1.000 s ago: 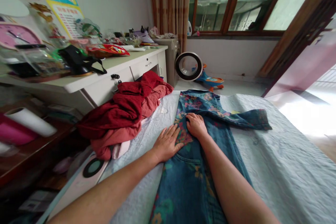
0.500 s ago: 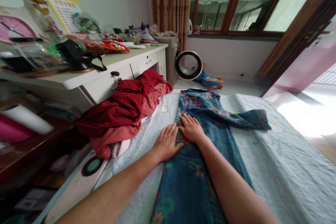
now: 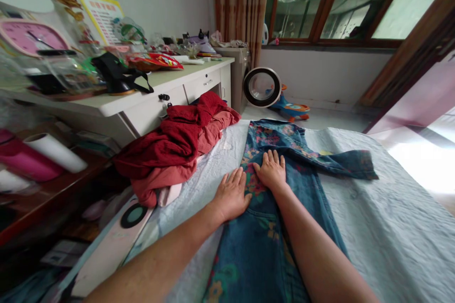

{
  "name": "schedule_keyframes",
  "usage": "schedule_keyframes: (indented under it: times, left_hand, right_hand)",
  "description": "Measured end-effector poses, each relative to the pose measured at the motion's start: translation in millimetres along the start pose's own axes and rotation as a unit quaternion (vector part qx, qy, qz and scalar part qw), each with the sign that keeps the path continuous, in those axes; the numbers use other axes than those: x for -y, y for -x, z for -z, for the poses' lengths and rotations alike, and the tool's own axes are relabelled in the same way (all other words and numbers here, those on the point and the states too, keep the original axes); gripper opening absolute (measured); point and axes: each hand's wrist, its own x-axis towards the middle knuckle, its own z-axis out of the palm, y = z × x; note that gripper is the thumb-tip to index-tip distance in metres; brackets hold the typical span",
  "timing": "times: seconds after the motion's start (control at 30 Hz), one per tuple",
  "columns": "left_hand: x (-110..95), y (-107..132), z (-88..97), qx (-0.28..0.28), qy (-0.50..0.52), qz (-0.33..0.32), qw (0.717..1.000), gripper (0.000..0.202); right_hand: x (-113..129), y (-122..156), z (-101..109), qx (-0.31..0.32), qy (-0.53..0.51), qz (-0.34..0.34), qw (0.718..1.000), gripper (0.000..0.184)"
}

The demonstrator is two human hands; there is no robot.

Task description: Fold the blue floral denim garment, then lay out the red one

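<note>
A blue denim garment with a floral print (image 3: 256, 241) lies spread lengthwise on the bed, one sleeve-like part stretched out to the right. My left hand (image 3: 232, 195) rests flat along its left edge, fingers extended. My right hand (image 3: 272, 169) is pressed flat on the denim farther in, fingers a little apart, beside the crease of the folded-over part. Neither hand holds anything. The near end of the garment runs out of view at the bottom, partly behind my right forearm.
Left of the denim, a heap of red cloth (image 3: 170, 139) lies on the pale quilted bed cover (image 3: 387, 218). A cluttered desk (image 3: 142, 109) borders the left side. Beyond the bed are an open round washer door (image 3: 262, 87) and a blue-orange ride-on toy (image 3: 293, 108).
My right hand has slid right across the denim, away from my left hand, which stays near the left edge. The view has turned slightly left.
</note>
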Motion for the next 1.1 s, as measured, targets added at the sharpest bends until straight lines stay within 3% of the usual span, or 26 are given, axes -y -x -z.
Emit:
schedule_keyframes:
  times: [0.1, 0.2, 0.27, 0.43, 0.6, 0.77, 0.93, 1.1]
  left_hand:
    - [-9, 7, -6.8, -0.029, -0.011, 0.016, 0.999, 0.06]
    - [-12, 10, -11.0, -0.032, -0.013, 0.028, 0.999, 0.058]
    - [-12, 10, -10.8, -0.031, -0.01, 0.031, 0.999, 0.059]
    - [-11, 14, -5.2, -0.028, 0.004, 0.014, 0.999, 0.061]
    - [-12, 34, -3.9, -0.013, 0.023, -0.009, 1.0, 0.07]
    - [-15, 61, -3.5, -0.019, 0.034, -0.029, 0.999, 0.074]
    - [-16, 82, 1.7, -0.009, 0.04, -0.038, 0.998, 0.073]
    - [-14, 86, 2.0, -0.015, 0.045, -0.045, 0.998, 0.072]
  right_hand:
    - [4, -3, 5, -0.024, -0.042, 0.081, 0.996, 0.053]
    - [8, -6, 6, 0.035, -0.089, 0.21, 0.973, 0.047]
    - [8, -7, 4, 0.079, -0.085, 0.239, 0.964, 0.046]
    - [2, -3, -2, 0.068, -0.015, 0.151, 0.986, 0.059]
    - [4, 1, -4, 0.043, 0.032, 0.054, 0.997, 0.065]
    - [6, 1, -6, 0.044, 0.031, 0.042, 0.998, 0.069]
    - [-2, -9, -2, 0.101, -0.003, 0.038, 0.994, 0.073]
    - [-14, -17, 13, 0.124, -0.026, 0.072, 0.989, 0.056]
